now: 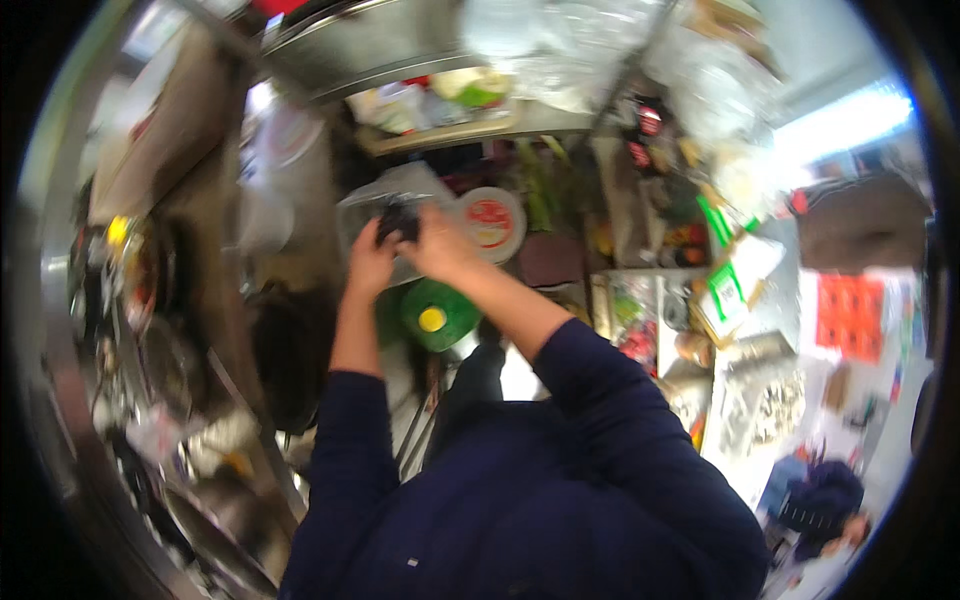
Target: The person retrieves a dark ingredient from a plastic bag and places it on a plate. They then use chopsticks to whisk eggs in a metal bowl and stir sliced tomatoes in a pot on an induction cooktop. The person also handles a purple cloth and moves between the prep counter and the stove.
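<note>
A small dark object, too blurred to identify, is held between my two hands in front of me. My left hand grips its near left side, and my right hand has it from the right, with the fingertips of both hands almost meeting. Under and behind them is a translucent plastic container or bag. A white round lid with red print lies just right of my right hand. Below my wrists stands a green plastic jug with a yellow cap.
Shelves with a metal rim and a food tray run across the far side. Pans line the left. At right are a green-taped carton and a metal tray of pale pieces. Another person is at lower right.
</note>
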The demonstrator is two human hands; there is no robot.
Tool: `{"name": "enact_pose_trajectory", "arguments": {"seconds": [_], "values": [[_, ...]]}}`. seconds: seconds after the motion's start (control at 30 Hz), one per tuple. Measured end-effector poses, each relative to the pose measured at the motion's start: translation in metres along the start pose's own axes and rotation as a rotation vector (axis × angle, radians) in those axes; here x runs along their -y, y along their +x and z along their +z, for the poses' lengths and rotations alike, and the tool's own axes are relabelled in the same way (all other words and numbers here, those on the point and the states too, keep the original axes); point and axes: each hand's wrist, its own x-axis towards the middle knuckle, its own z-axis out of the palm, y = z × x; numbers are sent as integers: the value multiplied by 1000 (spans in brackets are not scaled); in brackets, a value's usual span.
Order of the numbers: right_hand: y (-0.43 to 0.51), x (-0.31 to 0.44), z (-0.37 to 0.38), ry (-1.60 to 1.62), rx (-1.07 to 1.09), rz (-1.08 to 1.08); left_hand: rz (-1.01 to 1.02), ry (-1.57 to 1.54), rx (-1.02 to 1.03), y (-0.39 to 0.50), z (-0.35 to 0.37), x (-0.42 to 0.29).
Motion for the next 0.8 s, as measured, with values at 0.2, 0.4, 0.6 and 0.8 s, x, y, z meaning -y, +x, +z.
{"name": "enact_pose_trajectory", "arguments": {"seconds": [0.2, 0.4, 0.6, 0.8], "values": [[13, -21, 3, -20, 74, 30, -26, -6, 46, -1, -2, 4], [28, -5, 22, 345, -173, 241, -510, -643, -125, 12, -8, 7], [16, -6, 10, 570, 130, 383, -623, -502, 121, 20, -7, 13], [18, -9, 13, 229, 183, 253, -645, -305, 30, 37, -3, 33]]}}
